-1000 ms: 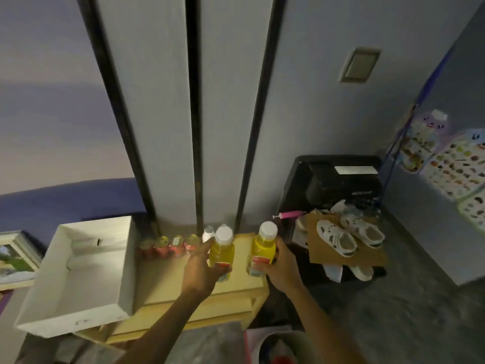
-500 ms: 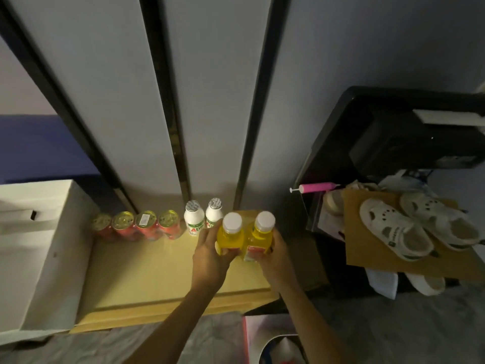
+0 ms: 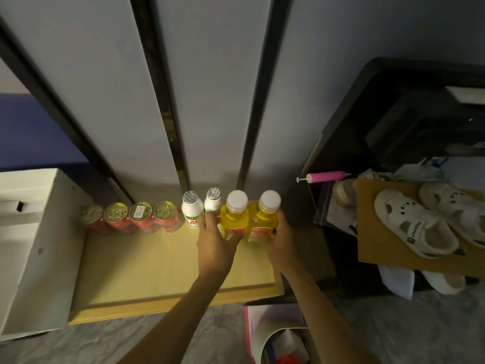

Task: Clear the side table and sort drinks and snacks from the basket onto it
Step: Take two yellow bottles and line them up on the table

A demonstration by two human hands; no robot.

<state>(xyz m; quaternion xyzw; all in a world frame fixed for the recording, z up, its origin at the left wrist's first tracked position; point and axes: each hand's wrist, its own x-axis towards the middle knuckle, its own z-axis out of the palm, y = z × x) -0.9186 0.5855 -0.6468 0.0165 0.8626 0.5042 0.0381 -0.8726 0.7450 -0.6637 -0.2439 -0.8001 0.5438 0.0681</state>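
Observation:
Two yellow juice bottles with white caps stand side by side at the back right of the light wooden side table (image 3: pixel 147 269). My left hand (image 3: pixel 214 248) grips the left yellow bottle (image 3: pixel 235 219) and my right hand (image 3: pixel 279 243) grips the right yellow bottle (image 3: pixel 263 222). To their left along the wall stand two small white bottles (image 3: pixel 193 210) with foil lids, then a row of several red cans (image 3: pixel 141 218). The pink basket (image 3: pixel 273 334) sits on the floor below, partly cut off by the frame.
An open white cardboard box (image 3: pixel 34 245) fills the table's left side. Right of the table, a black cabinet (image 3: pixel 399 122) holds a pink pump (image 3: pixel 325 177) and white sandals (image 3: pixel 414 227) on a cardboard sheet. Grey wall panels rise behind the table.
Both hands carried the yellow bottles back toward the wall and brought them together beside the small white bottles. The camera tilted down and moved closer.

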